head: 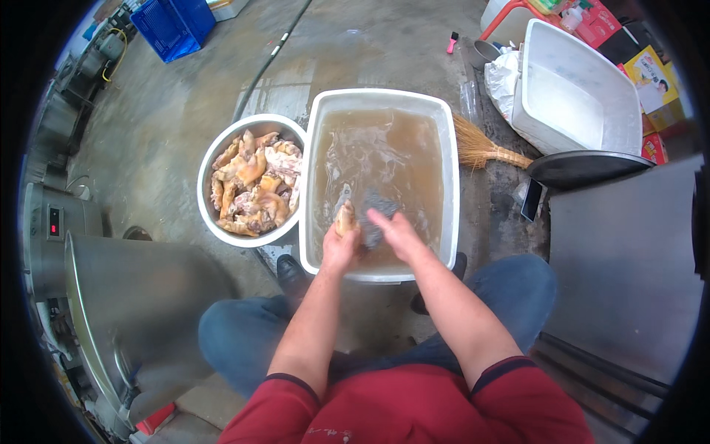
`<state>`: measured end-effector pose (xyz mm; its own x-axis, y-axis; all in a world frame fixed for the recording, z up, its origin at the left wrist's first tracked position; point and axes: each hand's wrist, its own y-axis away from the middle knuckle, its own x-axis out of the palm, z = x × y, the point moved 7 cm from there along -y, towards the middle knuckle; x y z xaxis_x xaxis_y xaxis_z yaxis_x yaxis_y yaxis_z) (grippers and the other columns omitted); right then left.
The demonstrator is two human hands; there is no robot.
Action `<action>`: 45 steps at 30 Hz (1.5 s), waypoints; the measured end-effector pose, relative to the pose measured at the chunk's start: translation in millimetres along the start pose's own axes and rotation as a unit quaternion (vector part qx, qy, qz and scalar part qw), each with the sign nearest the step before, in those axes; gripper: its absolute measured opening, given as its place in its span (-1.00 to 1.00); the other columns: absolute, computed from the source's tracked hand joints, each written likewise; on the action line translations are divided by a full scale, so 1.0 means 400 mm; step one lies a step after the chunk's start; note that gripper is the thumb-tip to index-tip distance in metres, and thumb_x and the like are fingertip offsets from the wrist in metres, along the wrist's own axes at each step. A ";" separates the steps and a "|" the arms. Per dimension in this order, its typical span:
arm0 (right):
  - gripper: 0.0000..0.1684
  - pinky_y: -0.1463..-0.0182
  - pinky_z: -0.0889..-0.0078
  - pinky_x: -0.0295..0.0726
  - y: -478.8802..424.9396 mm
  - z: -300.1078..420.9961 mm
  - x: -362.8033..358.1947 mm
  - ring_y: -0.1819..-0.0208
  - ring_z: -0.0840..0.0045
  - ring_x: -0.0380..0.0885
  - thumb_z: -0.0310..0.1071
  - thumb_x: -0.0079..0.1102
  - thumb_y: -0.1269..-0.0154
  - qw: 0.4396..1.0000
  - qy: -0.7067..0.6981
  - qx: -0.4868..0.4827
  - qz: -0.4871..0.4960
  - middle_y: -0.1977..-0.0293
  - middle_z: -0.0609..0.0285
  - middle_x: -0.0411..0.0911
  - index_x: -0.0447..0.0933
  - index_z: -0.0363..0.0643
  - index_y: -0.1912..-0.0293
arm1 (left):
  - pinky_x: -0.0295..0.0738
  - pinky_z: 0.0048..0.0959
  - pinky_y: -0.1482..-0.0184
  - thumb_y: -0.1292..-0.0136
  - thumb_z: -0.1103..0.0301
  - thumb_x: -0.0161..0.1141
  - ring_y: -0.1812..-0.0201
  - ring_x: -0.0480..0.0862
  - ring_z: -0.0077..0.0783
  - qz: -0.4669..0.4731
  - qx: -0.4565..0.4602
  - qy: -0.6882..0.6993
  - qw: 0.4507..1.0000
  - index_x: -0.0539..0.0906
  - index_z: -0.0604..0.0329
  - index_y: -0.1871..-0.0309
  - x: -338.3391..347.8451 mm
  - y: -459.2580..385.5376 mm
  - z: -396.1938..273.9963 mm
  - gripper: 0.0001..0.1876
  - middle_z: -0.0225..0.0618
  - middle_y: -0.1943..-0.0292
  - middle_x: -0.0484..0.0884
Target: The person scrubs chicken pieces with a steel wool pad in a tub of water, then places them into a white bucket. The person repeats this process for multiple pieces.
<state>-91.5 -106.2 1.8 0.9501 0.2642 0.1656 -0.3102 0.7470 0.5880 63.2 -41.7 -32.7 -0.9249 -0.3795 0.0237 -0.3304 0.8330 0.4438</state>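
Observation:
Over a white plastic tub of murky brown water, my left hand grips a pig's trotter, its tip pointing away from me. My right hand holds a grey scouring pad, which looks like steel wool and is blurred at its edges. The pad is just right of the trotter, and I cannot tell whether they touch. Against the tub's left side stands a round metal basin heaped with several trotters and pieces of pork.
A straw broom, a phone and a round black lid lie to the right, near a second white tub. A large steel pot stands at my left. A hose crosses the wet floor near a blue crate.

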 end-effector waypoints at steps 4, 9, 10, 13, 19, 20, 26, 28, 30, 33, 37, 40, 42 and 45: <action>-0.37 -0.33 0.27 0.35 0.056 0.052 0.067 -0.21 0.45 0.43 -0.32 0.31 -0.28 0.991 0.043 -0.097 0.076 -0.15 0.14 0.49 0.32 -0.28 -0.27 | 0.59 -0.42 0.30 -0.23 0.42 0.21 0.32 0.65 -0.48 0.033 0.002 0.167 0.985 0.53 0.24 -0.18 0.067 0.029 -0.041 -0.58 -0.31 0.19 0.65; -0.47 -0.06 0.32 0.56 0.020 -0.023 -0.002 0.05 0.44 0.57 -0.49 0.36 -0.13 0.990 -0.043 -0.121 -0.054 0.09 0.12 0.61 0.43 -0.30 -0.11 | 0.59 -0.44 0.22 -0.21 0.50 0.17 0.24 0.64 -0.46 0.092 -0.017 0.033 0.995 0.49 0.23 -0.24 0.084 0.063 -0.069 -0.53 -0.28 0.15 0.65; -0.49 -0.05 0.34 0.57 0.017 -0.034 -0.003 0.06 0.47 0.58 -0.52 0.30 -0.15 0.989 -0.051 -0.119 -0.074 0.09 0.16 0.61 0.44 -0.29 -0.12 | 0.59 -0.45 0.23 -0.21 0.53 0.14 0.23 0.63 -0.45 0.082 -0.009 0.031 0.996 0.48 0.23 -0.25 0.086 0.068 -0.070 -0.52 -0.27 0.15 0.64; -0.54 -0.04 0.38 0.56 0.019 -0.055 0.010 0.05 0.50 0.58 -0.55 0.20 -0.19 0.985 -0.067 -0.108 -0.117 0.10 0.20 0.62 0.46 -0.28 -0.12 | 0.57 -0.46 0.24 -0.17 0.53 0.13 0.24 0.62 -0.47 0.090 0.002 -0.039 0.995 0.49 0.24 -0.23 0.069 0.044 -0.040 -0.51 -0.27 0.18 0.64; -0.55 -0.04 0.20 0.53 0.003 -0.042 -0.051 0.02 0.27 0.57 -0.39 0.24 -0.19 0.977 0.034 0.091 -0.192 0.04 0.00 0.57 0.48 -0.39 -0.05 | 0.59 -0.30 0.09 -0.10 0.34 0.25 0.18 0.68 -0.31 0.083 0.067 -0.146 0.983 0.57 0.26 -0.05 0.099 0.071 -0.076 -0.58 -0.15 0.16 0.67; -0.54 -0.03 0.14 0.53 -0.011 -0.037 -0.055 0.02 0.24 0.57 -0.38 0.25 -0.19 0.978 0.053 0.123 -0.161 0.04 -0.03 0.57 0.47 -0.42 -0.05 | 0.58 -0.30 0.07 -0.10 0.34 0.25 0.17 0.68 -0.31 0.094 0.086 -0.163 0.978 0.58 0.26 -0.06 0.091 0.058 -0.050 -0.58 -0.15 0.15 0.67; -0.38 -0.23 0.17 0.48 -0.043 0.052 -0.130 -0.12 0.33 0.51 -0.59 0.18 -0.17 0.997 -0.049 0.008 -0.067 -0.08 -0.02 0.52 0.34 -0.28 -0.25 | 0.55 -0.32 0.04 -0.09 0.33 0.25 0.14 0.68 -0.32 0.072 0.066 -0.077 0.992 0.59 0.25 -0.06 0.073 0.034 -0.038 -0.57 -0.16 0.16 0.68; -0.39 -0.14 0.28 0.54 0.010 0.060 -0.056 -0.05 0.38 0.56 -0.60 0.19 -0.14 1.000 -0.016 -0.011 0.010 -0.03 0.03 0.55 0.34 -0.29 -0.23 | 0.55 -0.35 0.06 -0.09 0.34 0.25 0.17 0.68 -0.34 0.059 0.033 -0.069 0.995 0.59 0.26 -0.05 0.057 0.038 -0.027 -0.58 -0.17 0.18 0.68; -0.43 0.00 0.38 0.60 0.008 0.002 -0.032 0.05 0.43 0.61 -0.63 0.18 -0.10 0.996 0.032 -0.085 0.002 0.04 0.13 0.59 0.38 -0.29 -0.16 | 0.56 -0.36 0.09 -0.08 0.34 0.24 0.21 0.67 -0.37 0.063 0.015 -0.068 0.996 0.59 0.26 -0.04 0.085 0.055 -0.043 -0.58 -0.20 0.22 0.68; -0.44 0.01 0.34 0.59 0.004 -0.049 -0.029 0.06 0.42 0.60 -0.62 0.16 -0.09 0.990 0.002 -0.116 -0.074 0.05 0.14 0.59 0.40 -0.29 -0.15 | 0.58 -0.39 0.16 -0.08 0.36 0.24 0.26 0.65 -0.42 0.068 0.044 -0.086 0.993 0.59 0.27 -0.02 0.078 0.051 -0.026 -0.60 -0.25 0.25 0.67; -0.50 0.09 0.34 0.57 -0.003 -0.016 -0.033 0.11 0.43 0.59 -0.56 0.19 -0.06 0.986 0.059 -0.093 -0.126 0.13 0.06 0.59 0.45 -0.35 -0.07 | 0.58 -0.42 0.21 -0.09 0.39 0.25 0.27 0.63 -0.48 0.095 -0.028 -0.058 0.993 0.60 0.28 0.01 0.096 0.068 -0.031 -0.64 -0.30 0.27 0.66; -0.63 0.14 0.24 0.57 0.007 -0.022 -0.082 0.24 0.27 0.61 -0.48 0.21 -0.08 0.986 0.055 0.038 -0.152 0.24 -0.01 0.62 0.54 -0.40 0.07 | 0.59 -0.43 0.17 -0.15 0.45 0.23 0.24 0.63 -0.48 0.150 0.003 -0.079 0.985 0.57 0.26 -0.05 0.111 0.066 -0.064 -0.64 -0.32 0.24 0.65; -0.69 0.19 0.21 0.58 -0.034 -0.064 -0.135 0.32 0.25 0.60 -0.42 0.25 -0.12 0.991 -0.090 0.047 -0.083 0.29 0.02 0.61 0.57 -0.38 0.12 | 0.58 -0.42 0.14 -0.18 0.45 0.23 0.21 0.63 -0.46 0.156 -0.019 -0.011 0.988 0.55 0.24 -0.08 0.127 0.047 -0.060 -0.63 -0.30 0.18 0.65; -0.66 0.16 0.20 0.59 0.003 -0.012 -0.148 0.24 0.33 0.59 -0.37 0.30 -0.16 0.981 -0.186 0.031 -0.044 0.26 0.06 0.60 0.56 -0.36 0.09 | 0.57 -0.40 0.07 -0.21 0.46 0.21 0.12 0.63 -0.41 0.149 -0.081 0.074 0.983 0.50 0.24 -0.14 0.099 0.047 -0.048 -0.60 -0.26 0.10 0.62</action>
<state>-148.3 -117.9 -10.9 0.9225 -0.0484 0.3831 -0.2353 0.7160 0.6573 24.1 -48.7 -6.3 -0.9349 -0.1922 0.2985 -0.0032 0.8453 0.5343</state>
